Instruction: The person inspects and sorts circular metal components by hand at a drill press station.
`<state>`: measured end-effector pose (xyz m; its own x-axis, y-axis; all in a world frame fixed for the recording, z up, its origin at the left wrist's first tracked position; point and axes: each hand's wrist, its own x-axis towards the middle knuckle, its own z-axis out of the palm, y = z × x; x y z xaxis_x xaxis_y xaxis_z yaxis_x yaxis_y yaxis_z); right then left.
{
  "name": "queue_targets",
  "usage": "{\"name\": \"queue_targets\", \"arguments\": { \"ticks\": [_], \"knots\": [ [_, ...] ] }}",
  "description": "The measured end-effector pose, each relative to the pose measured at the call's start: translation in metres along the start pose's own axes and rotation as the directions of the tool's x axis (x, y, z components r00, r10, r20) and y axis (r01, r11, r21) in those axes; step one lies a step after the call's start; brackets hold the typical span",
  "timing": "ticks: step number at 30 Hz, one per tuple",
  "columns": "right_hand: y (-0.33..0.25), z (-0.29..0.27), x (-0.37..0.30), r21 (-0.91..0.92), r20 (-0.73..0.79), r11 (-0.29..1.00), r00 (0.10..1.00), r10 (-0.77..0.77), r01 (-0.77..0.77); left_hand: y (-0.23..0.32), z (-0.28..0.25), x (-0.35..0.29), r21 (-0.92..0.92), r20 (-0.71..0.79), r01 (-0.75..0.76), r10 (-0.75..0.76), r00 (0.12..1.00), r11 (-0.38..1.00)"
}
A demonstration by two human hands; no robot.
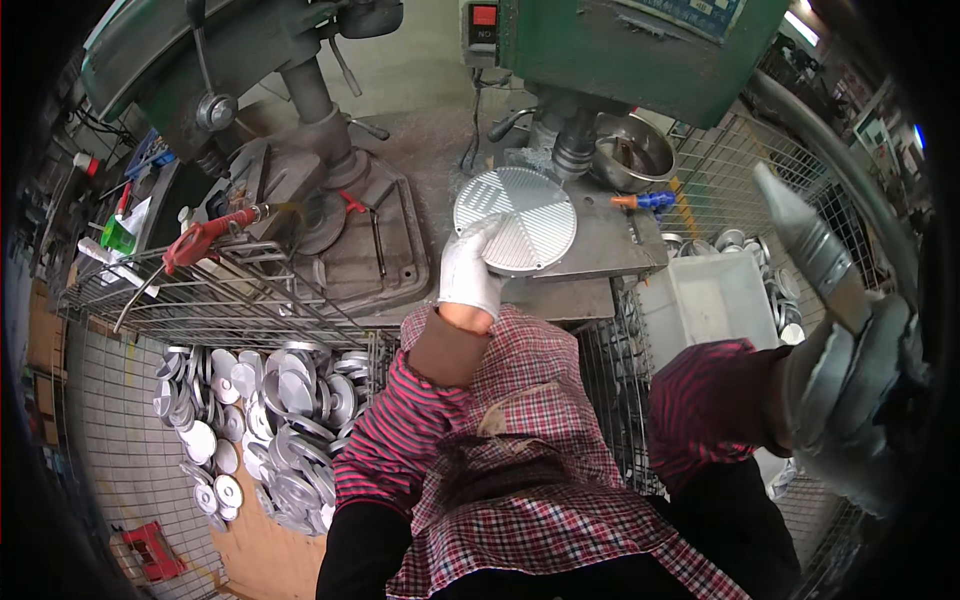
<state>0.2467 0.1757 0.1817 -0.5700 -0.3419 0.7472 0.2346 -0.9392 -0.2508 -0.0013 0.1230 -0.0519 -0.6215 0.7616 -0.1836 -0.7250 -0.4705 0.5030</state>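
My left hand (pixel 470 272), in a white glove, grips the near left rim of a round silver metal disc (pixel 535 212) with ribbed sectors on its face. Its thumb lies on top; the other fingers are mostly hidden. The disc is over the drill press table (pixel 600 245), just in front of the chuck (pixel 573 150). Raised at the far right, my right hand (pixel 850 390) wears a worn grey-white glove. It is closed around the handle of a paintbrush (pixel 805 235), whose pale bristles point up and to the left.
Left of the disc stands a second drill press (pixel 310 120), with a red air gun (pixel 210 235) by a wire rack. Below lies a pile of metal discs (pixel 290 430) in a wire cage. A metal bowl (pixel 632 155), blue nozzle (pixel 655 200) and white bin (pixel 715 300) are to the right.
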Motion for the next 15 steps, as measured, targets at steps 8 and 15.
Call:
{"name": "queue_targets", "arguments": {
  "ticks": [8, 15],
  "knots": [
    [-0.005, -0.012, -0.033, -0.328, -0.113, 0.890, 0.922, -0.370, 0.317, -0.002, -0.004, -0.002, 0.014, -0.056, -0.141, 0.142, 0.988, 0.990],
    [-0.026, -0.066, -0.012, -0.975, 0.070, 0.076, 0.618, -0.783, 0.207, -0.003, 0.004, 0.004, 0.054, -0.061, -0.116, 0.119, 0.991, 0.992]
  ]
}}
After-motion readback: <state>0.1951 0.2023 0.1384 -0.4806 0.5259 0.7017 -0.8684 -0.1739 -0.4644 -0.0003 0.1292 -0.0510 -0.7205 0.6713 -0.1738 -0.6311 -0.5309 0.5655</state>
